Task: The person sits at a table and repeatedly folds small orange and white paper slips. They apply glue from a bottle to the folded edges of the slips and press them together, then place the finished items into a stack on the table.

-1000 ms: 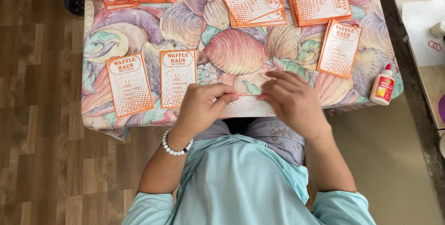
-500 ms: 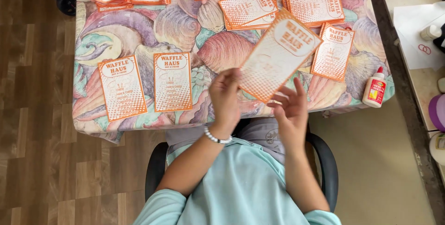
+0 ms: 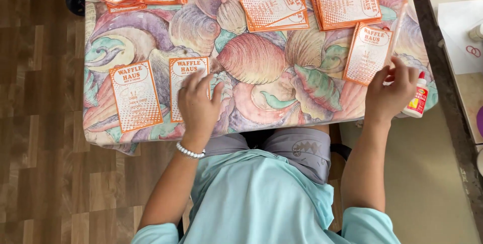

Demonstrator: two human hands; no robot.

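My left hand lies flat, fingers apart, on an orange-and-white printed paper bag near the table's front edge. Another such bag lies just left of it. My right hand is at the table's right front corner, pinching a thin pale sheet seen edge-on and blurred, apparently one of the same bags. Under that sheet a flat bag rests on the cloth. A small white glue bottle with a red label stands right beside my right hand.
A table under a shell-patterned cloth holds several stacks of the same bags along its far edge. Wooden floor lies to the left. A darker surface with white paper is at the right.
The bag held up in both hands half a second ago has gone right with my right hand and turned edge-on. My left hand let go and dropped onto the flat bag at left.
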